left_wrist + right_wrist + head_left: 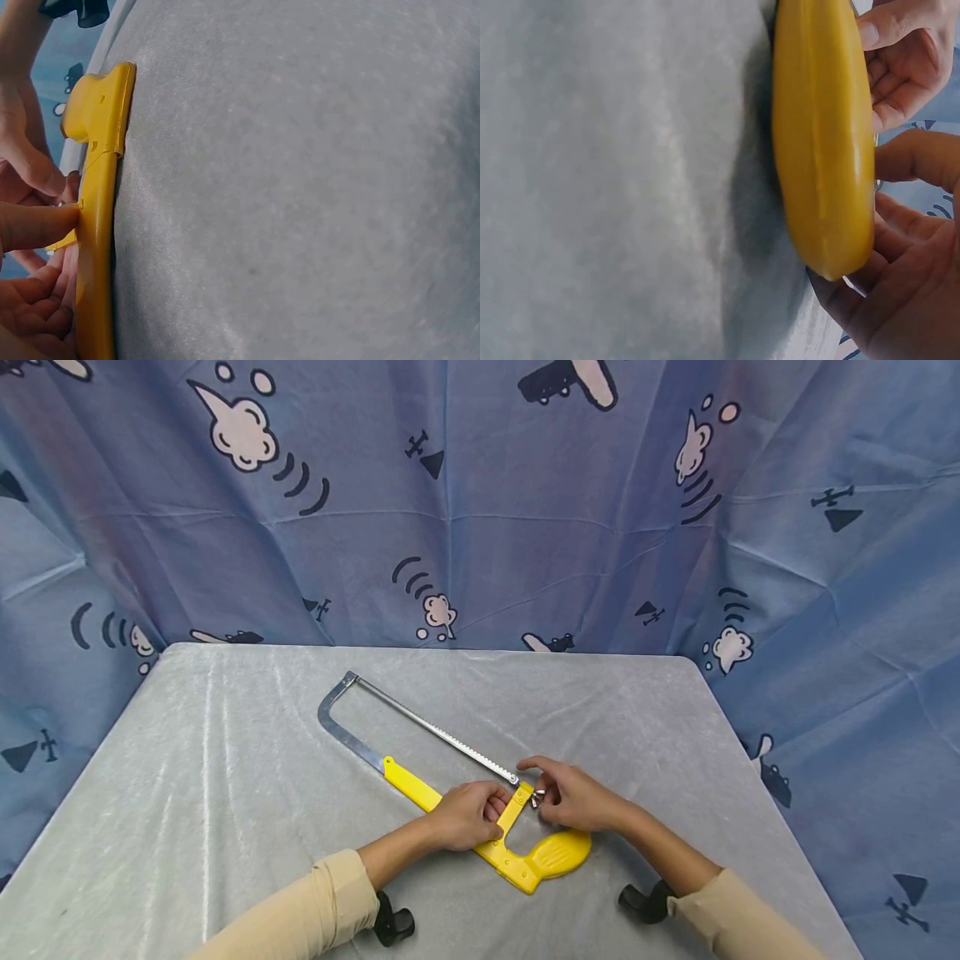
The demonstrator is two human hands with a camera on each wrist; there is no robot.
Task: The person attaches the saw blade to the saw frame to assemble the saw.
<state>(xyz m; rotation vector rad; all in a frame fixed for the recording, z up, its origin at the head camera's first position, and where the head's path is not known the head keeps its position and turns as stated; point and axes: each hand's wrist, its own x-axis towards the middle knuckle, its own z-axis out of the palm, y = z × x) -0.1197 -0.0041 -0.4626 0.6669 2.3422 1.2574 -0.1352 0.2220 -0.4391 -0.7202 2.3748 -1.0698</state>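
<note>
A hacksaw (420, 789) with a yellow grip and grey metal bow lies on the cloth-covered table, its toothed blade (442, 735) on the far side. My left hand (467, 814) holds the yellow frame near the handle, thumb pressed against it in the left wrist view. At the blade's near end, a small silver wing nut (536, 798) sticks out of the yellow post. My right hand (577, 795) has curled fingers at this wing nut, with the index finger reaching past it. In the right wrist view, the yellow handle (825, 142) hides the nut and fingertips.
Grey plush cloth (240, 793) covers the table. A blue patterned curtain (480, 502) hangs behind and at both sides. Black straps (392, 920) sit at both wrists, by the beige sleeves (330, 893).
</note>
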